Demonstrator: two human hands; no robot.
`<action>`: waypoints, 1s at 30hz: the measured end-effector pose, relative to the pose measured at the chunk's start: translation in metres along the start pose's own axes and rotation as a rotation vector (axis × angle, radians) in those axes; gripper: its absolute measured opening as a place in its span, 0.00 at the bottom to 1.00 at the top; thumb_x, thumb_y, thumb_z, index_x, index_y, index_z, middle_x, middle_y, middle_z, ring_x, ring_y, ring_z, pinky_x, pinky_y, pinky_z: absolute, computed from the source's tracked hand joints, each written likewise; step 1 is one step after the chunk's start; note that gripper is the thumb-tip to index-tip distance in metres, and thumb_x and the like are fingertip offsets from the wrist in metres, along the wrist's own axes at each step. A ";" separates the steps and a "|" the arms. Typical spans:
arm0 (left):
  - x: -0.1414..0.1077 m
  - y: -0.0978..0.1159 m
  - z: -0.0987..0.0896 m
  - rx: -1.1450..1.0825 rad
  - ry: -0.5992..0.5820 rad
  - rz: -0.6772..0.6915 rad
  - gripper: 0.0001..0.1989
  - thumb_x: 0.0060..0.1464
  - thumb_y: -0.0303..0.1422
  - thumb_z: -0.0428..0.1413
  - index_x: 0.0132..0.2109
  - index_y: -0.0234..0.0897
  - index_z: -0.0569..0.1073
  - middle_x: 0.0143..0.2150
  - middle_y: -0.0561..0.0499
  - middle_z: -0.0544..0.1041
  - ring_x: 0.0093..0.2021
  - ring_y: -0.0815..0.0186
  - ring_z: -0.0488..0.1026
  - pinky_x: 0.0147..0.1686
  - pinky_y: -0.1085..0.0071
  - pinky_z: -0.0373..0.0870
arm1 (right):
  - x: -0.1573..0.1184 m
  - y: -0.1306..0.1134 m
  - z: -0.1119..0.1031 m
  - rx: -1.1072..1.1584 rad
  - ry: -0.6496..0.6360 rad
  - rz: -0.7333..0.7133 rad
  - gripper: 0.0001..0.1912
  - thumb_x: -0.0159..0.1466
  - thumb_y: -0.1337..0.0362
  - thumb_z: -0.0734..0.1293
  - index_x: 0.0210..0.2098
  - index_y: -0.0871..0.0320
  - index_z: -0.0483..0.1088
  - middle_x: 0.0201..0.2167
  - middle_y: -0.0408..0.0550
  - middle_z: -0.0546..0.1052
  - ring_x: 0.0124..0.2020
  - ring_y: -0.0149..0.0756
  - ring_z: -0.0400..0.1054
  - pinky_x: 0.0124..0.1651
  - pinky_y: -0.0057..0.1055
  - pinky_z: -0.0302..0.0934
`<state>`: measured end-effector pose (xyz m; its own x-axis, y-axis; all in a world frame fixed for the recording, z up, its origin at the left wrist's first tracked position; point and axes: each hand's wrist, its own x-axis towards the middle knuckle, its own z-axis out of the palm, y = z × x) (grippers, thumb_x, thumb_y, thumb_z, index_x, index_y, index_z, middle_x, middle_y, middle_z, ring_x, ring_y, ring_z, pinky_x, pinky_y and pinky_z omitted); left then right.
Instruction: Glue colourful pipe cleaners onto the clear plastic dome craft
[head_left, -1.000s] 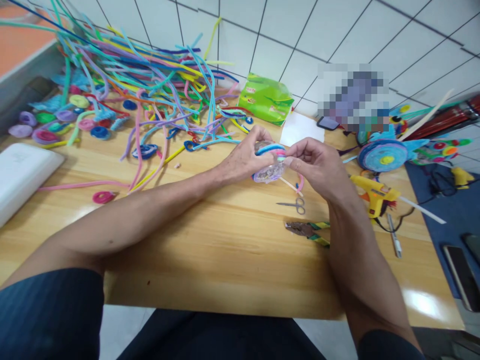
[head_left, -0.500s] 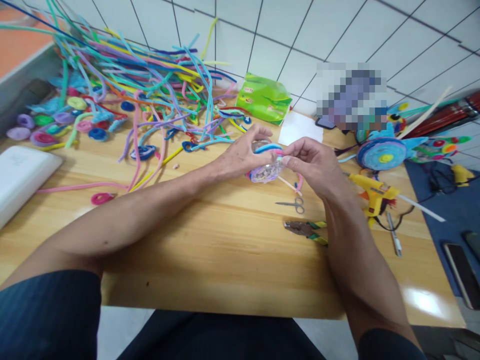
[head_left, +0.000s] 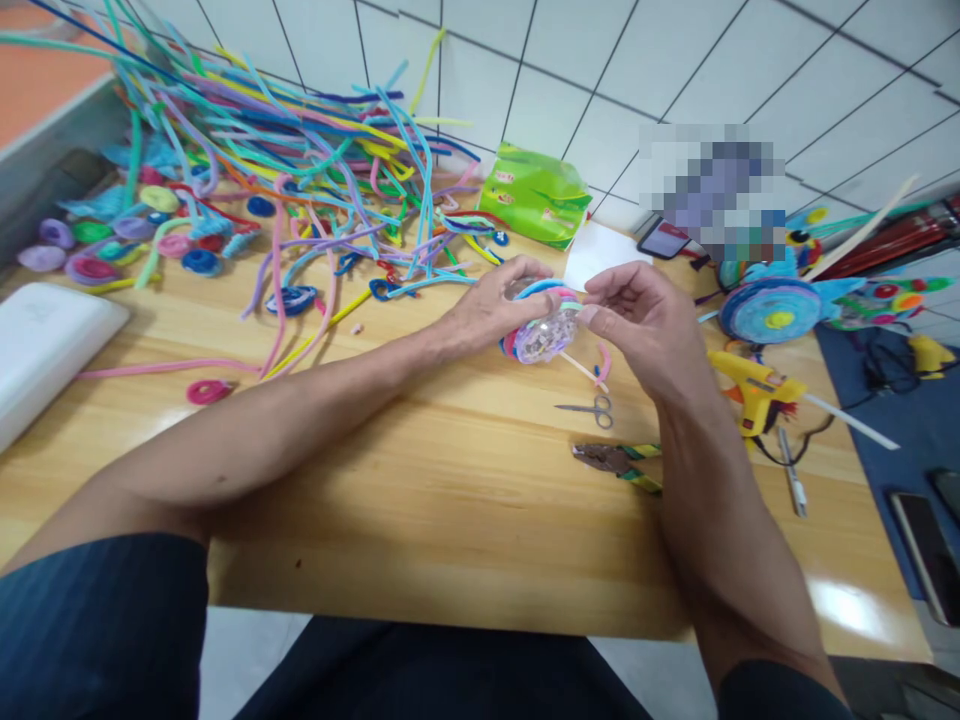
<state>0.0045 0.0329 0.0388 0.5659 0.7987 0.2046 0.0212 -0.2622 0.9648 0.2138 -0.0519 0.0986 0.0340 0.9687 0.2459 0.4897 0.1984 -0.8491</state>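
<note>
Left hand [head_left: 493,308]: holds the clear ringed craft piece [head_left: 541,338].
Right hand [head_left: 641,322]: narrow, at its edge; whether gripping, we cannot tell.

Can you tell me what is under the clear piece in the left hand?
A pale stick on the table shows past the lower edge of the clear piece; whether it continues beneath is hidden. The piece and left hand cover anything else there.

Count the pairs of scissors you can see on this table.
1: grey scissors on the table, just beyond the pliers. Others could be hidden under the pipe cleaners.
</note>
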 end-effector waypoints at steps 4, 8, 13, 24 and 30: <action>-0.001 -0.004 0.001 -0.005 0.016 0.013 0.22 0.65 0.48 0.63 0.57 0.39 0.76 0.61 0.44 0.84 0.63 0.55 0.81 0.66 0.58 0.79 | -0.011 -0.011 0.012 -0.225 0.092 -0.160 0.11 0.64 0.57 0.81 0.42 0.48 0.78 0.36 0.45 0.78 0.38 0.42 0.70 0.46 0.43 0.71; -0.001 -0.006 0.002 0.015 0.040 0.027 0.20 0.66 0.47 0.62 0.57 0.40 0.75 0.61 0.45 0.83 0.64 0.55 0.79 0.67 0.56 0.78 | -0.017 -0.010 0.023 -0.330 0.095 -0.246 0.11 0.64 0.63 0.78 0.45 0.48 0.77 0.39 0.45 0.78 0.41 0.44 0.72 0.52 0.45 0.72; -0.003 -0.001 0.002 0.001 0.022 0.009 0.21 0.67 0.49 0.60 0.56 0.38 0.73 0.62 0.42 0.82 0.64 0.55 0.79 0.67 0.57 0.77 | -0.015 -0.001 0.020 -0.370 0.030 -0.314 0.15 0.62 0.62 0.78 0.47 0.49 0.75 0.41 0.45 0.79 0.42 0.44 0.73 0.52 0.46 0.73; -0.004 0.002 0.004 0.013 0.037 0.010 0.19 0.69 0.49 0.60 0.55 0.39 0.73 0.62 0.43 0.82 0.64 0.54 0.78 0.69 0.55 0.75 | -0.012 0.010 0.027 -0.363 0.122 -0.290 0.13 0.65 0.60 0.77 0.47 0.48 0.74 0.38 0.43 0.80 0.38 0.41 0.73 0.49 0.43 0.74; -0.006 0.002 0.004 0.034 0.041 0.025 0.19 0.70 0.50 0.61 0.55 0.40 0.73 0.62 0.42 0.82 0.64 0.53 0.77 0.69 0.53 0.75 | -0.012 0.010 0.031 -0.339 0.144 -0.260 0.14 0.63 0.63 0.78 0.45 0.48 0.73 0.37 0.42 0.79 0.37 0.40 0.74 0.48 0.42 0.73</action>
<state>0.0048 0.0257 0.0392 0.5323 0.8132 0.2355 0.0358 -0.2996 0.9534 0.1917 -0.0573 0.0727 -0.0186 0.8580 0.5133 0.7549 0.3487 -0.5555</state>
